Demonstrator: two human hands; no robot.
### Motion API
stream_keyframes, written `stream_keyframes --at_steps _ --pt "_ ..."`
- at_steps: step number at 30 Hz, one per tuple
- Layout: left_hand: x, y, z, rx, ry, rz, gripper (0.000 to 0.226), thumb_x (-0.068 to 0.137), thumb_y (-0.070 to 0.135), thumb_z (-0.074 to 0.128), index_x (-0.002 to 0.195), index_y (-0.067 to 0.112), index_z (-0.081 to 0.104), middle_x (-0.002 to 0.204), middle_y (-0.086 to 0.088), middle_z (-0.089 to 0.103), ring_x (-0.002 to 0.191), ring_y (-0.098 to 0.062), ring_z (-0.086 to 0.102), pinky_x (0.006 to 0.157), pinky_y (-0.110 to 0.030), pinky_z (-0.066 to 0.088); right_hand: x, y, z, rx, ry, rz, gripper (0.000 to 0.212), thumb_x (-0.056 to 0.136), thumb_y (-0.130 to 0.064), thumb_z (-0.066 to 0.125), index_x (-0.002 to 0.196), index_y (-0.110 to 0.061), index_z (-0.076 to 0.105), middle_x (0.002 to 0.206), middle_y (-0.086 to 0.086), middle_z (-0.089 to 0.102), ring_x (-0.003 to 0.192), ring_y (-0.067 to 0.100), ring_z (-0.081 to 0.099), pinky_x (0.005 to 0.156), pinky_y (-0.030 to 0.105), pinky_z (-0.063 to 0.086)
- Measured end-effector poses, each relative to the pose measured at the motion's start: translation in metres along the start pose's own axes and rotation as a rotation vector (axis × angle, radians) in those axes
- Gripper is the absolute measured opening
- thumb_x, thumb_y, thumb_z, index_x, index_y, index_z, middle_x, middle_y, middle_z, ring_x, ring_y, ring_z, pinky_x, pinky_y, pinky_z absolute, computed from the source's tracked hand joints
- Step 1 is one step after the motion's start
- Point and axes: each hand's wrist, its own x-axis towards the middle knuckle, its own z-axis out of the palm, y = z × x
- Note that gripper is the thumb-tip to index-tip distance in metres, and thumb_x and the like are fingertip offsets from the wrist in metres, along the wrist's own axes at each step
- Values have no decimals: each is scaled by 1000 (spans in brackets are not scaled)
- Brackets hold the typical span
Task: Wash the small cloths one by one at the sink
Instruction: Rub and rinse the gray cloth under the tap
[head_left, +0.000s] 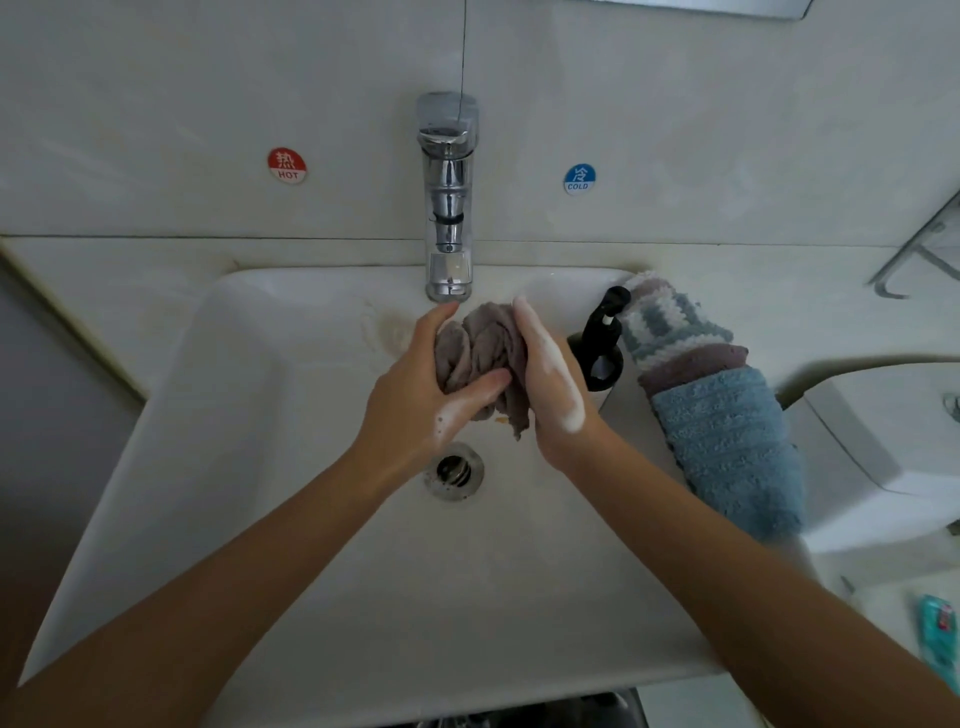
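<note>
A bunched grey-brown small cloth (480, 345) is held over the white sink (249, 467), just below the chrome tap (448, 208). My left hand (421, 387) grips it from the left, thumb curled across its lower part. My right hand (550, 374) presses against its right side with fingers straight; white soap foam streaks that hand's edge and my left wrist. No water runs from the tap. On the sink's right rim lies a pile of other cloths: a striped white and grey-blue one (665, 322), a mauve one (691, 364) and a blue one (732, 452).
A black pump bottle (597, 343) stands on the rim right beside my right hand. The drain (453, 471) is below my hands. Hot (287, 165) and cold (579, 179) stickers mark the back wall. A second basin (883, 441) and a teal packet (935, 634) lie to the right.
</note>
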Motion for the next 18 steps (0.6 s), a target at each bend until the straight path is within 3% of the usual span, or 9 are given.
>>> stream_keyframes --at_steps 2,5,8,11,13,15,18 --pt "-2 1 1 1 17 23 76 75 56 68 141 39 33 114 15 59 102 -8 62 91 -33 52 -1 0 -1 -30 -10 -1 56 105 -43 31 89 -4 68 70 29 61 58 40 60 59 58 51" --pt "-1 0 -1 -68 33 70 57 79 45 71 130 34 48 106 14 65 96 -5 64 85 -36 55 2 2 -2 -123 -43 -18 50 106 -37 35 89 -1 65 66 13 61 53 23 58 50 36 47" --pt "0 2 -3 -55 50 113 27 85 29 71 109 28 57 92 11 65 85 -7 64 78 -39 55 6 -3 -6 -244 -50 -58 38 106 -36 37 87 -11 60 79 2 59 72 13 59 68 31 47" --pt "3 4 -5 -79 62 115 21 79 34 64 98 27 58 88 7 64 82 -11 62 72 -32 53 6 -15 -16 -592 -11 -126 34 103 -48 38 102 -23 60 98 -3 62 89 11 60 81 33 48" --pt "5 3 -6 -115 70 111 19 77 31 63 95 24 59 86 5 64 81 -12 62 69 -26 51 6 -25 -22 -759 97 -266 43 100 -55 38 121 -23 56 117 0 61 98 11 59 87 37 51" --pt "7 1 -6 -158 69 90 15 80 22 67 93 20 61 85 3 64 78 -11 61 66 -22 49 5 -37 -22 -732 147 -444 51 97 -58 39 131 -21 50 128 1 57 106 10 58 89 37 53" --pt "9 -1 -8 -198 48 52 15 83 5 68 94 14 62 81 2 64 70 -6 61 61 -16 48 2 -61 -13 -620 172 -603 46 97 -48 48 131 -16 49 127 -1 57 109 10 59 83 23 52"
